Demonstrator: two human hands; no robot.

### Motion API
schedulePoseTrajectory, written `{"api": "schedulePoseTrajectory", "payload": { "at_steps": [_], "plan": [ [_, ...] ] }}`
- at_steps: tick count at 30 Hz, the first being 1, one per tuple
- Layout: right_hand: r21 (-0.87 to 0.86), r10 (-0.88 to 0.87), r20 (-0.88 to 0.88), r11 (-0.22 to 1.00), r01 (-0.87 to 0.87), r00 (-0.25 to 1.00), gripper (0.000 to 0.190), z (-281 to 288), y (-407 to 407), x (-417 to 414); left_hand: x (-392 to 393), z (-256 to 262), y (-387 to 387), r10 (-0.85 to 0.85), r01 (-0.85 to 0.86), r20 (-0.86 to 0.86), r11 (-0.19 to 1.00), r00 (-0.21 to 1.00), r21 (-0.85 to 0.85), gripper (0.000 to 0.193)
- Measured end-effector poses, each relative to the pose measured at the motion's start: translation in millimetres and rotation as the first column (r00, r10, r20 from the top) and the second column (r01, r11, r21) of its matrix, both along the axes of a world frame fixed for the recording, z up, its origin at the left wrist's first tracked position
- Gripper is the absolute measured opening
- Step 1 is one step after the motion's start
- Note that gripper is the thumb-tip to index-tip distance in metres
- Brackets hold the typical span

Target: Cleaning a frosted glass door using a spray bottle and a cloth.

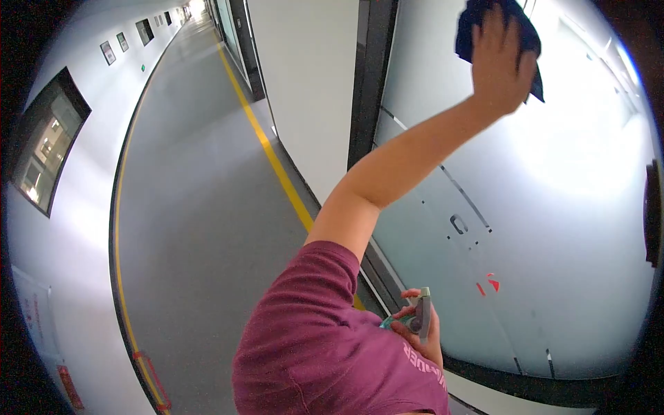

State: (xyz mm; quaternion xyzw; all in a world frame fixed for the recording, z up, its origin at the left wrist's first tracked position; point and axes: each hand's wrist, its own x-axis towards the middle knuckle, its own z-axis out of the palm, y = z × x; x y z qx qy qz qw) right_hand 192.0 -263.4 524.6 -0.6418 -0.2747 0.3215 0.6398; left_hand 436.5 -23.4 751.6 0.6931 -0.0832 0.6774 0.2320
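Note:
My left hand [500, 67] is raised at the upper right, fingers spread over a dark blue cloth [469, 31] held flat against a frosted glass panel [519, 207]. Low in front of my chest, my right hand [433, 332] holds a spray bottle [424, 314] with a grey and pale green sprayer head and some teal showing below it. The bottle's lower part is hidden by my fingers and my maroon sleeve and shirt. Red marks [493, 285] and dark clear lines and shapes show on the glass, below my left hand.
A dark frame [371, 78] edges the glass, beside a white wall section [306, 78]. To the left runs a long corridor with a grey floor [197, 181] and yellow line [270, 150]. The far white wall bears framed pictures [108, 53] and a window [49, 140].

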Motion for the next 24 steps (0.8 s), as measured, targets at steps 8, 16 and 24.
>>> {"api": "schedulePoseTrajectory", "payload": {
  "at_steps": [8,16,24],
  "plan": [
    [-0.006,-0.034,-0.037,0.999,0.034,0.999,0.061,-3,-8,-1,-8,-21,-69,-0.131,0.118,0.071,0.980,0.989,0.160,0.063],
    [0.008,-0.027,-0.023,1.000,0.027,0.999,0.062,-9,-6,3,2,-19,-103,-0.160,0.141,0.126,0.979,0.979,0.146,0.066],
    [0.010,-0.085,-0.100,0.996,0.087,0.991,0.061,-11,-4,-5,21,-28,-163,-0.307,0.230,0.269,0.931,0.913,0.283,0.056]
  ]
}}
